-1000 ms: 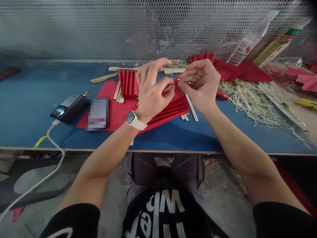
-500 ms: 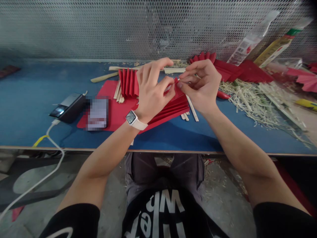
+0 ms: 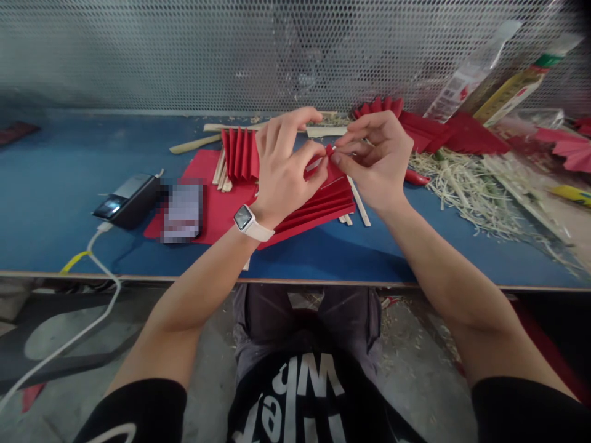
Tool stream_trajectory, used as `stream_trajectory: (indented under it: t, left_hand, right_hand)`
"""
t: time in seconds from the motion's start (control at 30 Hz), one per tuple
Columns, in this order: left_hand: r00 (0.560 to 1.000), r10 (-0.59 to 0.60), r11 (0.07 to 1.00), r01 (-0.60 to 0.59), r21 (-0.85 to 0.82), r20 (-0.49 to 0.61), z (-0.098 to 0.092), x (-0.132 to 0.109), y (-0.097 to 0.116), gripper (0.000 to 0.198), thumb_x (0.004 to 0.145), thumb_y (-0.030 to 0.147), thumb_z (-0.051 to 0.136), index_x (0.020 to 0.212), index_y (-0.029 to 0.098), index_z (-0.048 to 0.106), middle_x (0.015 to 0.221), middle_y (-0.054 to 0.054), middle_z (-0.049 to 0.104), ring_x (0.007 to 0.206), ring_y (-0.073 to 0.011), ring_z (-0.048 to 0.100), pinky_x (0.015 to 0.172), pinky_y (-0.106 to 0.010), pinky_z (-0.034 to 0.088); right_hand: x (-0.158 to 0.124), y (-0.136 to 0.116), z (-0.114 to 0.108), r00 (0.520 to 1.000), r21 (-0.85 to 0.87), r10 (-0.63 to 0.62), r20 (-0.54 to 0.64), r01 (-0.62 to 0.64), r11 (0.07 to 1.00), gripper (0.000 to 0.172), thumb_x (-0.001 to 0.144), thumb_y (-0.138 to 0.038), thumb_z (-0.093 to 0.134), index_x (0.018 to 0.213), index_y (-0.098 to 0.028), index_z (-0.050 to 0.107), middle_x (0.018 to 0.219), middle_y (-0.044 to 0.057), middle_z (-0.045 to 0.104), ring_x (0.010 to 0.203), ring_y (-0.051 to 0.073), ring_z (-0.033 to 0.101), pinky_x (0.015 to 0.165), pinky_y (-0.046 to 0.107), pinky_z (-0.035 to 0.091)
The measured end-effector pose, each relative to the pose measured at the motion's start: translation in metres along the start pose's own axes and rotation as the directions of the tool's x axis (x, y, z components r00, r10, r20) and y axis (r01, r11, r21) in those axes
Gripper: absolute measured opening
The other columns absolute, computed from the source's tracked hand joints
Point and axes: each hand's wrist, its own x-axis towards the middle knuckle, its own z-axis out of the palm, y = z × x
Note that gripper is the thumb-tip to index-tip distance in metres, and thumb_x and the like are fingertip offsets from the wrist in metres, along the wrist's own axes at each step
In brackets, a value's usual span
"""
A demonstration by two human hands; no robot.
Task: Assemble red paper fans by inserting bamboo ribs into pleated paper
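My left hand (image 3: 289,166), with a watch on its wrist, pinches the top edge of a pleated red paper (image 3: 318,212) between thumb and index finger. Close beside it, my right hand (image 3: 376,154) pinches the same paper's upper corner, its other fingers curled. The paper's folds run beneath my left hand toward the table's front. Another red pleated paper (image 3: 239,152) lies just left of my left hand, by several thin wooden sticks (image 3: 222,172). A flat red sheet (image 3: 203,166) is under these. More pale sticks (image 3: 360,203) show below my right hand.
A phone (image 3: 183,212) rests on the red sheet, left of my arm. Farther left sits a black device (image 3: 127,200) with a white cable (image 3: 108,271). At right are pale shavings (image 3: 471,194), red folded papers (image 3: 475,132) and two bottles (image 3: 466,80). A perforated metal panel (image 3: 184,55) stands behind.
Both hands stay almost in place, still pinching the paper. The pleated paper's lower right end has shifted very slightly.
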Motion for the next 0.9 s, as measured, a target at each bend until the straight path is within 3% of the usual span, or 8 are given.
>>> stream_trajectory:
  t: [0.13,0.3,0.57,0.77,0.9]
  left_hand:
    - [1.0,-0.014,1.0,0.014,-0.001,0.006,0.0,0.0,0.0,0.012,0.118,0.025,0.079,0.112,0.035,0.082,0.166,-0.008,0.084,0.155,-0.0442,0.076,0.142,-0.084,0.055]
    - [0.999,-0.034,0.999,0.034,0.016,0.009,-0.002,0.0,0.005,0.017,0.118,0.023,0.077,0.108,0.036,0.081,0.16,-0.01,0.086,0.156,-0.0456,0.077,0.143,-0.085,0.055]
    - [1.0,0.012,1.0,-0.013,-0.008,-0.022,0.016,0.001,-0.011,0.018,0.115,0.017,0.078,0.106,0.033,0.073,0.158,-0.01,0.086,0.157,-0.0435,0.074,0.144,-0.086,0.049]
    - [0.998,-0.055,0.998,0.054,0.016,0.017,0.003,0.0,0.001,0.02,0.113,0.015,0.078,0.107,0.034,0.076,0.162,-0.009,0.083,0.156,-0.0442,0.076,0.145,-0.082,0.053]
    - [0.998,-0.06,0.998,0.059,0.026,0.025,0.004,-0.002,0.001,0.019,0.112,0.016,0.081,0.114,0.034,0.078,0.165,-0.01,0.08,0.158,-0.0447,0.075,0.142,-0.079,0.057]
  right_hand:
    - [0.003,0.006,0.003,1.0,0.035,0.002,-0.006,-0.002,0.999,0.057,0.096,-0.066,0.112,0.128,-0.04,0.073,0.117,0.002,0.086,0.131,0.036,0.091,0.118,0.064,0.083]
    - [0.0,0.004,0.003,1.0,0.05,-0.013,-0.004,0.013,0.999,0.057,0.094,-0.064,0.116,0.126,-0.043,0.074,0.122,0.003,0.088,0.128,0.035,0.091,0.12,0.064,0.083]
    - [0.0,0.02,0.006,0.999,0.071,-0.03,-0.014,0.031,0.997,0.054,0.098,-0.06,0.114,0.128,-0.038,0.074,0.12,0.002,0.087,0.127,0.033,0.094,0.113,0.057,0.086]
    - [-0.002,0.018,0.007,0.998,0.084,-0.062,-0.011,0.063,0.994,0.052,0.099,-0.058,0.114,0.127,-0.037,0.076,0.121,0.002,0.088,0.123,0.032,0.094,0.113,0.058,0.087]
    - [-0.002,0.018,0.007,0.999,0.059,-0.043,-0.017,0.044,0.997,0.049,0.1,-0.052,0.113,0.129,-0.038,0.076,0.12,0.003,0.086,0.126,0.033,0.093,0.115,0.059,0.086]
